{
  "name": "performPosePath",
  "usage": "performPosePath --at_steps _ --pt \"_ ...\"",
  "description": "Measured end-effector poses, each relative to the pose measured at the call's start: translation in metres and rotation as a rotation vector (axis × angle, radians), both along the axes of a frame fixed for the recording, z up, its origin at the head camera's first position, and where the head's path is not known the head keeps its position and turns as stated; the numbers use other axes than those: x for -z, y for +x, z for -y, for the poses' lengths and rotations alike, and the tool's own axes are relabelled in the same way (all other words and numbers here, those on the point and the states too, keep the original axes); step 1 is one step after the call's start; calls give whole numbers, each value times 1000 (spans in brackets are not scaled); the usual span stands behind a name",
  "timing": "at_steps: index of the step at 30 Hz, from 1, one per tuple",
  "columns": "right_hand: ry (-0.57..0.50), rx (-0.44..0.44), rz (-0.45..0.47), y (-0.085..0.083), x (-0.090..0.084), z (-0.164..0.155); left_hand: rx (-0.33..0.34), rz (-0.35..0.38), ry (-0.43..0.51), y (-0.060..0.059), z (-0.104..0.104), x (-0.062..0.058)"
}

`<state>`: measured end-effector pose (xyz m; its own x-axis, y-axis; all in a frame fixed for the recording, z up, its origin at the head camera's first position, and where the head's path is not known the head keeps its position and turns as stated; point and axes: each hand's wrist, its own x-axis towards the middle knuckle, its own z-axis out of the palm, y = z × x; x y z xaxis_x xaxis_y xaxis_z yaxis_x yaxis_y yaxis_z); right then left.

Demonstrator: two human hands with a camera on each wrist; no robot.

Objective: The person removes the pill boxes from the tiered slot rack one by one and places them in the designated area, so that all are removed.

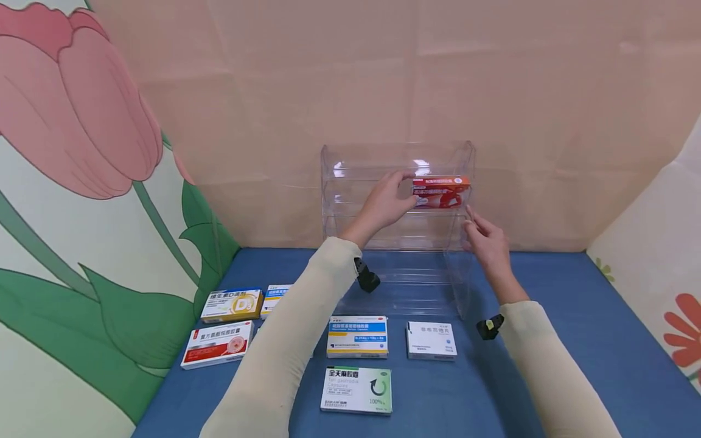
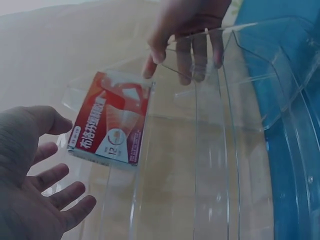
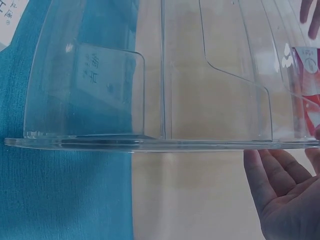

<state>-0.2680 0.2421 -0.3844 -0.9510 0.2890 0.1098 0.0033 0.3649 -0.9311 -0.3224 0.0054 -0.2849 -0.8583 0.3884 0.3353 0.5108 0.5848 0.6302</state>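
A red-orange medicine box point(image 1: 440, 191) stands on an upper tier of a clear acrylic rack point(image 1: 350, 182) at the back of the blue table. My left hand point(image 1: 398, 196) is just left of the box, fingers spread and relaxed; in the left wrist view the left hand point(image 2: 60, 170) sits a little apart from the box point(image 2: 112, 120). My right hand point(image 1: 475, 230) rests with straight fingers against the rack's right side wall. The right wrist view shows the right hand point(image 3: 280, 175) open under the rack's edge point(image 3: 165, 144), and the box point(image 3: 310, 75) shows through the plastic.
Several medicine boxes lie on the table point(image 1: 575, 316) in front of the rack: a yellow one point(image 1: 232, 304), a red-and-white one point(image 1: 217, 344), a blue-and-white one point(image 1: 357, 336), a white one point(image 1: 431, 340) and a green-and-white one point(image 1: 356, 389). Patterned walls enclose the table.
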Motion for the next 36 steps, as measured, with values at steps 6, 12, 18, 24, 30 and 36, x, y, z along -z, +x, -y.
performPosePath --at_steps 6,12,18,24,30,36 --pt "-3 -5 15 2 -1 3 -17 17 10 -7 -9 2" --pt "-17 5 28 3 0 4 -7 27 -6 -10 -20 5" --pt "-23 2 35 3 1 5 -17 9 -28 -9 -26 6" --pt "-28 0 37 4 2 6 -41 -12 -56 -9 -26 4" --pt "-23 -3 34 6 0 6 -50 -42 -69 -8 -25 -1" --pt "-18 -4 29 9 1 8 -54 -57 -37 -2 -22 -8"
